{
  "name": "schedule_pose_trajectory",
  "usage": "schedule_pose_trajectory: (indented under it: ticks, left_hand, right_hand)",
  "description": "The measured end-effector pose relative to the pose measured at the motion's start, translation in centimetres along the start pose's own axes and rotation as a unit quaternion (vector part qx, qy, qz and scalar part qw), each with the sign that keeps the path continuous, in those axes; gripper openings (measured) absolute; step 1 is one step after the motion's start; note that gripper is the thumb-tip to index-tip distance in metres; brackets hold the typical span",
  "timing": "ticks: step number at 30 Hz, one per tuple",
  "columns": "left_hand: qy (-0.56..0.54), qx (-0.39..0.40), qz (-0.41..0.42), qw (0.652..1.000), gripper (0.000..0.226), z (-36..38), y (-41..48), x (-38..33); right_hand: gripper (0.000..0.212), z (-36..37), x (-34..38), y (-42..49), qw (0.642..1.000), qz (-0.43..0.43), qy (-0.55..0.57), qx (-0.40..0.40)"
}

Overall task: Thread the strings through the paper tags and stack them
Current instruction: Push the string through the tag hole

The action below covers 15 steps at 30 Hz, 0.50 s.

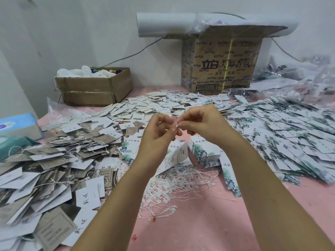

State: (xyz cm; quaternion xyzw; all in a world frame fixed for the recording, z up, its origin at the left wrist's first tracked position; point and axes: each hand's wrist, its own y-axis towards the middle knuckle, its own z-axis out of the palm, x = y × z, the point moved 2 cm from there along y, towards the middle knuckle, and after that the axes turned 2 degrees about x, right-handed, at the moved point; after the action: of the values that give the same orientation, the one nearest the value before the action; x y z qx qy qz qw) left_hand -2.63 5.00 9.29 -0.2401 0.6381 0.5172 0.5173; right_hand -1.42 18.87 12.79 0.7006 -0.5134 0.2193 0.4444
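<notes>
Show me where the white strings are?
In the head view, the white strings lie centre on the pink table, between both forearms, nearer than the leaf-print tag stacks.

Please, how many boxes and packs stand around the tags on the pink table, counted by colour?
Brown cardboard: 2, the small open box and the large printed box
Blue: 1, the blue box
Teal: 1, the teal pack
Total: 4

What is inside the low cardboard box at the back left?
The low cardboard box holds crumpled white plastic and small coloured items at its rim. Anything deeper is covered by the plastic and the box walls.
</notes>
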Motion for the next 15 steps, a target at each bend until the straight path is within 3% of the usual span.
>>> schedule_pose_trajectory:
  ticks: [9,15]
  left_hand:
    - [0.081,-0.002,0.025,0.996,0.020,0.02,-0.06,0.18]
    - [0.110,-0.013,0.036,0.993,0.024,-0.07,-0.12,0.26]
  right_hand:
    - [0.016,0.34,0.15,-0.07,0.999,-0.002,0.032,0.028]
    - [0.010,0.33,-0.03,-0.10,0.996,0.027,0.082,0.033]
